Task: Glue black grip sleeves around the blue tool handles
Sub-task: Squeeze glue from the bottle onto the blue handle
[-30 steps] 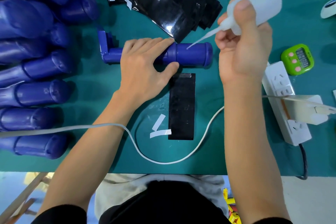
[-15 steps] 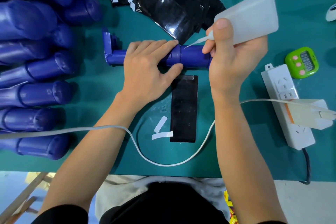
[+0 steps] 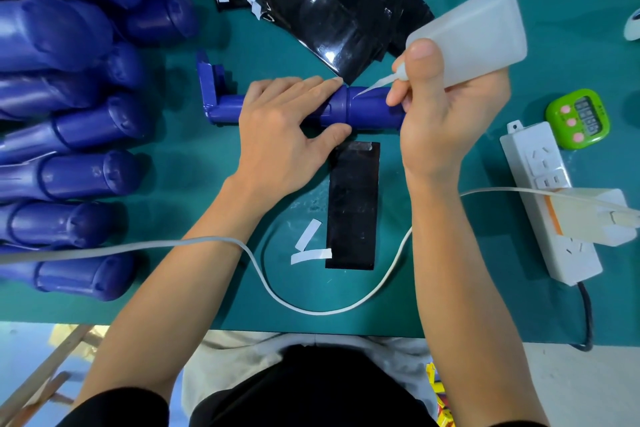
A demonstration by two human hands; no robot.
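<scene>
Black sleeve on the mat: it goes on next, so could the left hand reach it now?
Probably yes: the black sleeve lies uncovered just beside the left hand, though that hand must first let go of the blue handle.

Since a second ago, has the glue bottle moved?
Yes. The bottle has come left and down toward the handle, away from the power strip; the right hand now covers the handle's right end.
</scene>
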